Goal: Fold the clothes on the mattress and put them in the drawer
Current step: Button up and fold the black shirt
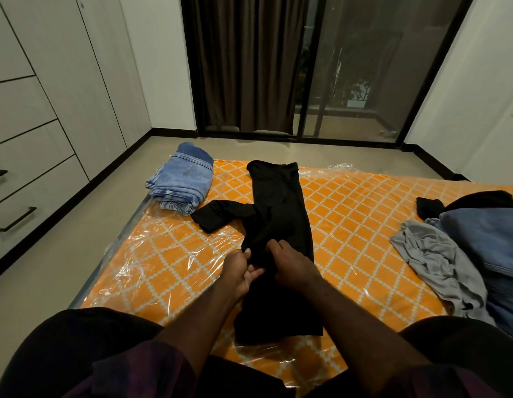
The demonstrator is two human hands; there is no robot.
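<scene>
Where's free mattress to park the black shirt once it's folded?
Widest bare mattress: between shirt and the unfolded pile on the right. A smaller patch lies near-left, this side of the sleeve and folded jeans. Crowded: far-left corner with jeans, right edge under the pile.

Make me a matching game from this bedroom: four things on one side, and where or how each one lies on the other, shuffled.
Things
1. black garment
2. jeans
3. grey garment
4. drawers

Places and states
A. crumpled at the right side of the mattress
B. shut, along the left wall
C. spread mid-mattress, held by the left hand and right hand
D. folded at the far left corner

Pairs: 1-C, 2-D, 3-A, 4-B
</scene>
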